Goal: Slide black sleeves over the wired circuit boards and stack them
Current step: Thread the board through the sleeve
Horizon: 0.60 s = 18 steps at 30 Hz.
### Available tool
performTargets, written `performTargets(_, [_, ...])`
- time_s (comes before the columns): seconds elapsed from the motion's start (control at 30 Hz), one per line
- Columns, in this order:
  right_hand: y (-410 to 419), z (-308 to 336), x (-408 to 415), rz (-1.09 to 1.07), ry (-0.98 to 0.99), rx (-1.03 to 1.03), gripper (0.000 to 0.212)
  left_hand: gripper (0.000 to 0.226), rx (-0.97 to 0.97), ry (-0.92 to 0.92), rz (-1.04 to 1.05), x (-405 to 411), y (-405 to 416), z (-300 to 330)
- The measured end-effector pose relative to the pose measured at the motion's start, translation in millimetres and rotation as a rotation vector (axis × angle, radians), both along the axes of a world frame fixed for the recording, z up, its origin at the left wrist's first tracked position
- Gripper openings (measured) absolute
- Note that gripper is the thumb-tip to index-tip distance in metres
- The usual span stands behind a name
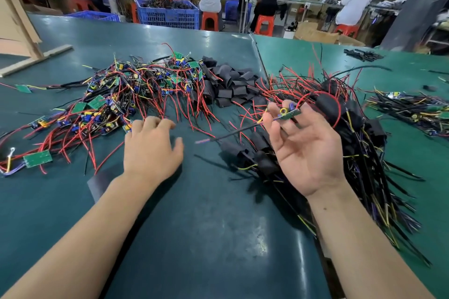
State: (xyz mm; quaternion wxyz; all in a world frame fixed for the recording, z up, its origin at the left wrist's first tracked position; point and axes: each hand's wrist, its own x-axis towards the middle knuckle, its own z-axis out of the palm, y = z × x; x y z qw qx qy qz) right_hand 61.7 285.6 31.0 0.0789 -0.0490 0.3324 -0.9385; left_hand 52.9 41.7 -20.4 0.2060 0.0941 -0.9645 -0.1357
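Fingertips of right hand [303,145] pinch unlabelled circuit board [290,113]; left hand [150,150] hovers, fingers spread.

The left hand [151,147] is motion-blurred, and tangled wires hide most boards in the pile [121,97].

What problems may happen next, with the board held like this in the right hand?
The right hand pinches the bare circuit board only at the fingertips, so it may slip. Its trailing wires hang near the sleeved stack and might snag. The left hand is empty; the loose sleeves lie farther back.
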Motion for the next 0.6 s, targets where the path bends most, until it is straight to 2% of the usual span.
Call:
performTargets(0.07, [2, -1, -1, -0.002, 0.016, -0.042, 0.023, 0.034, -0.071, -0.063, 0.074, 0, -2, -2])
performTargets(0.17, [7, -4, -2, 0.024, 0.087, -0.052, 0.026, 0.033, -0.116, -0.014, 0.15, 0, -6, 1])
performTargets(0.27, [12, -6, -2, 0.113, 0.202, 0.033, 0.051, 0.041, -0.131, 0.004, 0.245, 3, -13, 9])
performTargets(0.37, [16, -6, -1, 0.24, 0.268, 0.017, 0.076, 0.057, -0.102, -0.11, 0.322, 9, -20, 19])
performTargets(0.43, [14, -4, -1, 0.279, 0.261, -0.017, 0.072, 0.066, -0.096, -0.242, 0.36, 14, -26, 26])
performTargets(0.5, [10, -5, -2, 0.269, 0.215, 0.009, 0.056, 0.073, -0.198, -0.415, 0.351, 21, -35, 32])
performTargets(0.6, [5, -7, -4, 0.189, 0.194, 0.106, 0.036, 0.069, -0.255, -0.641, 0.294, 27, -51, 42])
